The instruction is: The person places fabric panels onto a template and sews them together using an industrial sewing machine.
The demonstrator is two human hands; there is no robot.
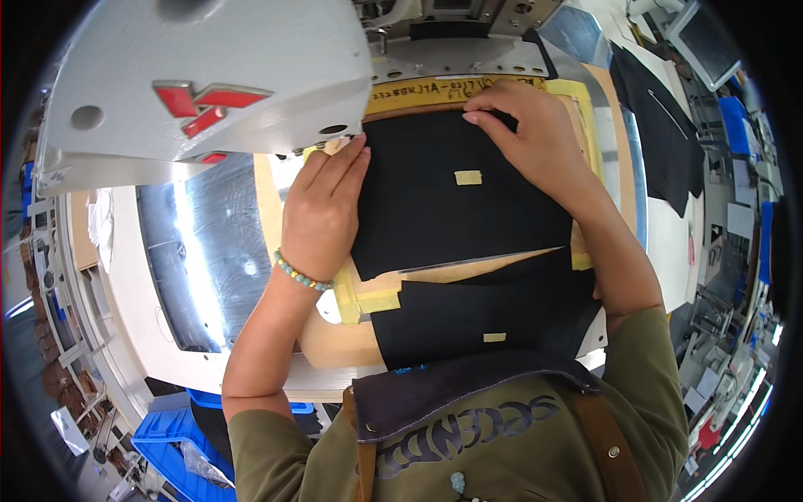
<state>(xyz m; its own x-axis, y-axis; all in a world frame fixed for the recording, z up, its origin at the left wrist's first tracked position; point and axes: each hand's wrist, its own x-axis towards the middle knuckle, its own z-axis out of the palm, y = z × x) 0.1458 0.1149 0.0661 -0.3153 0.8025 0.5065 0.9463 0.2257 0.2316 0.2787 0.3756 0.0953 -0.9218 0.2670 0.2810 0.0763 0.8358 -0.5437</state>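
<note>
Touching one black fabric panel are two hands

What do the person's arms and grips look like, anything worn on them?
The left grip and right grip are ungloved. A bracelet of pale greenish and yellowish beads circles the left arm; none shows on the right arm. Both have short olive-green sleeves.
</note>
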